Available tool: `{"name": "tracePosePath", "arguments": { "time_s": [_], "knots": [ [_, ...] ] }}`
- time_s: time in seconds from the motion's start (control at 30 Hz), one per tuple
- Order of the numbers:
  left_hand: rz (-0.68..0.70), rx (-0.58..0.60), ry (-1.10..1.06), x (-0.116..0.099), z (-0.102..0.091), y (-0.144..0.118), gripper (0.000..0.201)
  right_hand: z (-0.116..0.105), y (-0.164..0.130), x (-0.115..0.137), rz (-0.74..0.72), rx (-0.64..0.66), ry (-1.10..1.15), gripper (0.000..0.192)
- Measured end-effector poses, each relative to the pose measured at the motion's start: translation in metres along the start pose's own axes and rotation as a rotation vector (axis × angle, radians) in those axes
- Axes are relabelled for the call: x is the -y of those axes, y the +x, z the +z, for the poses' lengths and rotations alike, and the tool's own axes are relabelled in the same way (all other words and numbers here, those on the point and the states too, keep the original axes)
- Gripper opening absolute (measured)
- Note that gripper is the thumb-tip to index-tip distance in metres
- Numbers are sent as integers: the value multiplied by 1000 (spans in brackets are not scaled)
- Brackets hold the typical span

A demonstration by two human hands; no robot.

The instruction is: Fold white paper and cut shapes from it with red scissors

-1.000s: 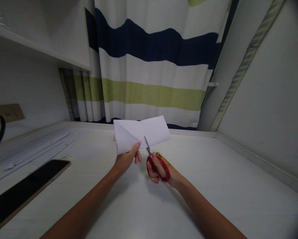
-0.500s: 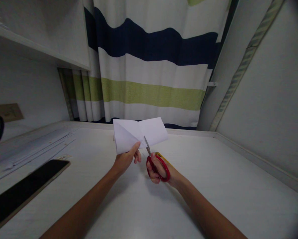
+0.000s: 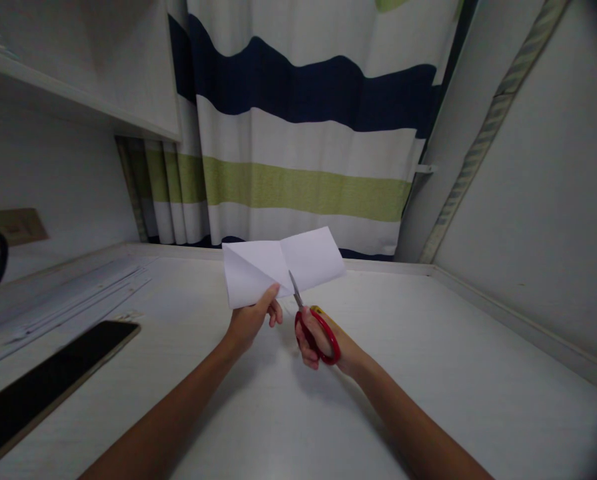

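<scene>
A folded white sheet of paper [image 3: 313, 257] is held up over the desk, creased near its middle, with a slanting fold on its left half. My left hand [image 3: 258, 313] pinches its lower edge, thumb on the near face. Red-handled scissors [image 3: 331, 340] are gripped in my right hand [image 3: 311, 337], fingers through the loops. One blade lies over the front of the paper beside the crease, just right of my left thumb; the other blade is mostly hidden behind the sheet. Something yellow [image 3: 318, 311] shows behind my right hand, partly covered.
On the left of the white desk [image 3: 428, 373] lies a long black flat object [image 3: 53, 373] with a pale edge. Papers [image 3: 93, 293] rest behind it. A striped curtain [image 3: 303, 190] hangs at the back, a shelf [image 3: 78, 107] juts out upper left, and a wall [image 3: 538, 220] rises at right.
The paper's right half has swung up and outward to the right, and its left edge has shifted slightly left. Both hands stay almost in place, still holding the paper and scissors.
</scene>
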State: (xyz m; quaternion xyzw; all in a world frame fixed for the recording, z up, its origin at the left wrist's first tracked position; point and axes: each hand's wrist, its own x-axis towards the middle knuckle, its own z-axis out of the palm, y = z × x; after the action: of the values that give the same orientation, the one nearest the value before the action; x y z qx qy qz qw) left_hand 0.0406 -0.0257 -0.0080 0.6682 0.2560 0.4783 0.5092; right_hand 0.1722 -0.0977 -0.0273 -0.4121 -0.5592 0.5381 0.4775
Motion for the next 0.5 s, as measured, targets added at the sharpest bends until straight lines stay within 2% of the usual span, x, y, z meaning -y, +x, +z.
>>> {"name": "tracePosePath", "arguments": {
  "time_s": [0.2, 0.4, 0.5],
  "knots": [
    [-24, -90, -233, -6, 7, 1, 26, 0, 0, 0, -30, 0, -31, 43],
    [-18, -23, -108, -4, 5, -1, 41, -1, -1, -1, -32, -2, -32, 44],
    [0, 10, -46, -6, 4, -3, 38, -1, -2, -1, -20, 7, -8, 47]
  ]
}}
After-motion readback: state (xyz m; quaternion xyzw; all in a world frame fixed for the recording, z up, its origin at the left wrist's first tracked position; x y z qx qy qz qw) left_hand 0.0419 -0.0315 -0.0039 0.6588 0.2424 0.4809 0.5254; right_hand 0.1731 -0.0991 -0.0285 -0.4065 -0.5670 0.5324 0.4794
